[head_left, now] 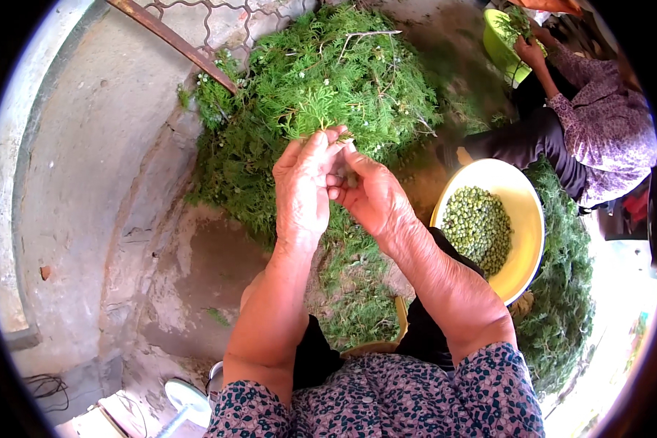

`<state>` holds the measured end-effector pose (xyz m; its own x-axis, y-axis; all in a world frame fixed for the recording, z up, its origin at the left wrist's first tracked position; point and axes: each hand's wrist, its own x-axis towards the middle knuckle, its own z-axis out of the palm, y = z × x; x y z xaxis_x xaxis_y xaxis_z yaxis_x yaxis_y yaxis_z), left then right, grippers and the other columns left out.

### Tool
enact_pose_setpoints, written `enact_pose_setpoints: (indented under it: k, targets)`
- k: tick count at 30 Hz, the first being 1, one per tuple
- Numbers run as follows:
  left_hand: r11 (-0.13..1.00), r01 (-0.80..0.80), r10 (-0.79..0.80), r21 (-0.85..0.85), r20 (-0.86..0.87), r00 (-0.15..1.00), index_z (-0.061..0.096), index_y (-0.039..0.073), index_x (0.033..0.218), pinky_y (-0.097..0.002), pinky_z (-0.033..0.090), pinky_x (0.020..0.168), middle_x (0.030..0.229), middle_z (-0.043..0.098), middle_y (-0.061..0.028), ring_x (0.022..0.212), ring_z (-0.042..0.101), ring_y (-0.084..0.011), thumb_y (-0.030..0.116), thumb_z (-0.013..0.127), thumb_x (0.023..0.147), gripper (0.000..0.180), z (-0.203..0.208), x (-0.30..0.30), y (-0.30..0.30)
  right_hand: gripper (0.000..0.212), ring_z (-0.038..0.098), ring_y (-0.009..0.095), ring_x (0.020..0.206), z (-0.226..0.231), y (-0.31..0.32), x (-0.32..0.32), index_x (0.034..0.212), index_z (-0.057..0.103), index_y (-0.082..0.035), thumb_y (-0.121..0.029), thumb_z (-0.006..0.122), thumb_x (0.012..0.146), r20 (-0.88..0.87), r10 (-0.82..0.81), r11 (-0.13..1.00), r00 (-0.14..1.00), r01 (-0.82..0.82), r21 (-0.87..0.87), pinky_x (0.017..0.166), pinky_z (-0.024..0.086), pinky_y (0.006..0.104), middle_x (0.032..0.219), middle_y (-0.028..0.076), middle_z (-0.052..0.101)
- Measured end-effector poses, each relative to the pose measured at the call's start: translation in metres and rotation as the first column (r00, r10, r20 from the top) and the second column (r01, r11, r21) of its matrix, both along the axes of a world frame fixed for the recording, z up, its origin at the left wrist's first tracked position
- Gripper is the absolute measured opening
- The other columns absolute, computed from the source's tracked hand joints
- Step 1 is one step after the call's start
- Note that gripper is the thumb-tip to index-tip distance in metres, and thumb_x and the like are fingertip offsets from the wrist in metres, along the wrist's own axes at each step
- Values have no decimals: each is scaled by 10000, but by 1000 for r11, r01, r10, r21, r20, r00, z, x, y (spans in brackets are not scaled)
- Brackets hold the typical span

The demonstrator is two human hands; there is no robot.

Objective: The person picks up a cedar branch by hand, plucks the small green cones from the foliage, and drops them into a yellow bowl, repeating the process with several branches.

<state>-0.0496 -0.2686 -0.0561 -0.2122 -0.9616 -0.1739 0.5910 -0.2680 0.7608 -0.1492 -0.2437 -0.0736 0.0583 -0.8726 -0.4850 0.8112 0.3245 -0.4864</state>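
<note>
One sprig (317, 111) at the fingertips of the left hand (304, 186), right hand (378, 198) close beside

Start at the left with the grey wall (87, 182), then cross to the rusty bar (175, 45), slanting down to the edge of the leafy heap (252, 171). Find the left hand in front of that heap, closed to a narrow pinch, apparently on the stem of the sprig, itself pointing away toward the far side. Look just right of it for the right hand: half curled, thumb and fingertips close to those of the left. Cannot tell its contents, if any, with the palm mostly hidden.

For the step in hand, probably picking over the sprig, hold the stem firmly near its base and turn it gently to show every side. Roll off small pieces with the right thumb rather than tugging, and cup the palm beneath to catch them.

Continue right to the yellow bowl (527, 241), partly filled with small round green fruit (478, 226), just beside the right forearm (445, 281). Empty the palm low over it, free of leaf scraps. Farther off, spot a lime-green basin (495, 45), more cut greenery (562, 306) on the near right, and a co-worker (606, 139) with foliage at the fingers.

Expect no brand, label or legible writing: plain plastic on bowl and basin, only a printed pattern on the near shirt (387, 401), and blurred colours toward the right rim.
</note>
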Motion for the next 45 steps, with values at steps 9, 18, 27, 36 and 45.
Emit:
enact_pose_setpoints:
  k: [9,18,27,36,45]
  targets:
    - [992,55,-76,-112,-188,979,599,-10,848,-360,479,773,835,629,-133,784,603,-237,139,552,866,157,-3,4,-11,175,495,120,597,1,15,-109,836,562,-3,-174,543,869,-497,95,995,863,-78,55,509,422,236,734,42,543]
    - [991,121,-129,-58,-163,978,618,14,821,-358,497,680,806,637,-89,709,626,-229,131,573,851,129,2,6,-8,334,574,200,852,-40,119,-221,980,619,-9,-237,660,740,-796,507,784,-331,-207,585,670,488,342,893,147,603]
    - [983,138,-148,-119,-81,986,623,11,832,-345,501,649,805,636,-91,740,623,-225,124,579,846,122,-1,6,0,425,625,235,803,0,28,-71,1078,548,3,-170,688,716,-990,-96,875,-108,-483,-32,713,503,332,902,188,621]
    - [989,-11,33,-146,147,989,569,-1,1043,-338,513,717,946,623,-100,810,614,-194,140,580,850,239,9,-7,11,151,620,144,668,-27,4,-66,825,612,54,-74,536,849,-732,-97,995,675,46,-90,584,520,272,762,92,614]
    - [974,118,-167,191,264,950,570,-11,979,-316,515,697,904,631,-125,801,626,-202,219,597,848,266,-10,-1,15,204,582,303,958,-11,10,-75,1004,503,64,-112,451,914,-185,-254,946,949,203,-253,895,470,396,1010,226,577]
